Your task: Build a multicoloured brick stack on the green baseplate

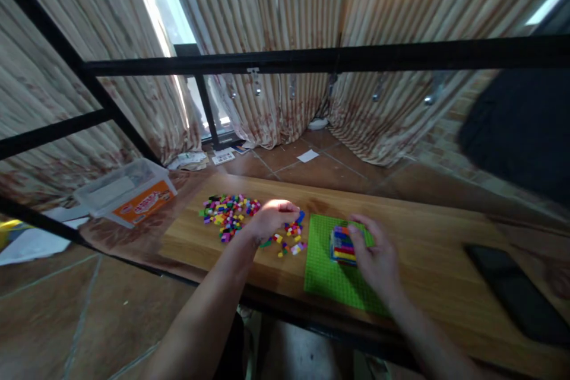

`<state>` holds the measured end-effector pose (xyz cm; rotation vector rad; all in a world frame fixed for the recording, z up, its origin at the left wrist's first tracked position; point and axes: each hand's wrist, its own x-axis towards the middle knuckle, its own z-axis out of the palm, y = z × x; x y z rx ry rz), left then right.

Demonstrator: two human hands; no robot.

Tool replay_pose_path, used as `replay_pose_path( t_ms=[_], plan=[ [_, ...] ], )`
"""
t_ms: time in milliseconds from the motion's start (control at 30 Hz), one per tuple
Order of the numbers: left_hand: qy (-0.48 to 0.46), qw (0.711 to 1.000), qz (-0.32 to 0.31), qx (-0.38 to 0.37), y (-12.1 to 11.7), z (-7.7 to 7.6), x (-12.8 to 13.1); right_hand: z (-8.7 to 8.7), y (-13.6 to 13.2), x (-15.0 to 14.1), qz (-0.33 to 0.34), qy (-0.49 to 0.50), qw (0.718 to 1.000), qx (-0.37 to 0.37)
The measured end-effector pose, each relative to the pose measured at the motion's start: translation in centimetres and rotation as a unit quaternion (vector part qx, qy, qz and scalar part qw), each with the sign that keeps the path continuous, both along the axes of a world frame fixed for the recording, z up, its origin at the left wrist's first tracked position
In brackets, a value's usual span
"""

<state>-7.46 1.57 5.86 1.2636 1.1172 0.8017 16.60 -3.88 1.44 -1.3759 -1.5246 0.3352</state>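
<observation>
The right hand (376, 249) curls at three o'clock of the brick block (342, 246), left hand (274, 218) at ten; whether fingers (289, 208) pinch, I cannot tell.

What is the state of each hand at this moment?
Left hand: fingers bent above loose bricks; grip cannot be told.
Right hand: at the brick stack; grip cannot be told.

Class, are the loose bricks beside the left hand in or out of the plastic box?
Out: the loose bricks lie spread on the wooden table, apart from the plastic box.
</observation>
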Motion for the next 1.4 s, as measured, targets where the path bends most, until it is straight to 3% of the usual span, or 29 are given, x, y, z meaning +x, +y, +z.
replay_pose_path(
  t_ms=[167, 367, 667, 867, 1200, 1400],
  plan=[
    [-0.09, 0.993, -0.011, -0.081, -1.3, -0.7, 4.3, 1.3, -1.3, -1.5, 0.058, -0.087, 0.994, 0.034],
    [-0.098, 0.992, -0.028, -0.08, -2.1, -1.0, 6.6, 1.3, -1.2, -1.7, 0.066, -0.066, 0.995, 0.037],
    [-0.057, 0.996, -0.009, -0.066, -1.8, -1.2, 7.4, 1.4, -0.7, 0.0, 0.065, -0.041, 0.997, 0.013],
    [0.008, 1.0, 0.011, -0.019, -1.3, -2.3, 7.8, 1.0, -0.5, 1.9, 0.085, -0.096, 0.992, -0.014],
    [0.042, 0.998, -0.002, -0.041, -1.8, -2.4, 8.3, -0.6, -0.1, 0.9, 0.132, -0.234, 0.962, 0.047],
    [0.034, 0.998, -0.009, -0.045, -1.9, -2.8, 8.3, -0.8, 0.1, 0.6, 0.115, -0.204, 0.972, 0.037]
  ],
)
